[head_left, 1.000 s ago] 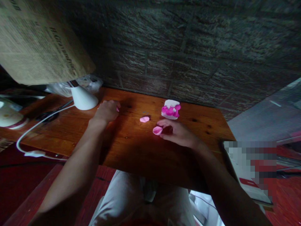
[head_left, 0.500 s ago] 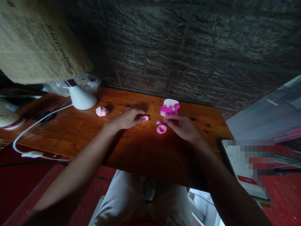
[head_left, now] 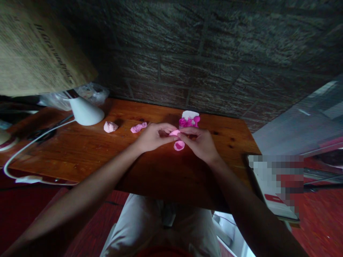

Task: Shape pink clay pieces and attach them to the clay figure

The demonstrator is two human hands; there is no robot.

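A small piece of pink clay is pinched between both hands above the table. My left hand grips its left side with thumb and fingers, and my right hand closes on its right end. Just below the fingertips lies a hollow, cup-shaped pink clay piece. Behind my right hand, bright magenta shapes rest against a white piece; their lower part is hidden by the fingers. A crumpled pink clay strip lies left of my left hand, with a pale pink clay lump farther left.
A lamp with a white base and a printed paper shade stands at the left of the wooden table. Its white cord loops over the front edge. A stone-patterned wall rises behind. A flat tablet-like object sits at the right.
My hands have come together over the cup-shaped piece, and my right hand now also grips the clay in my left. The crumpled strip has come into view beside my left hand.
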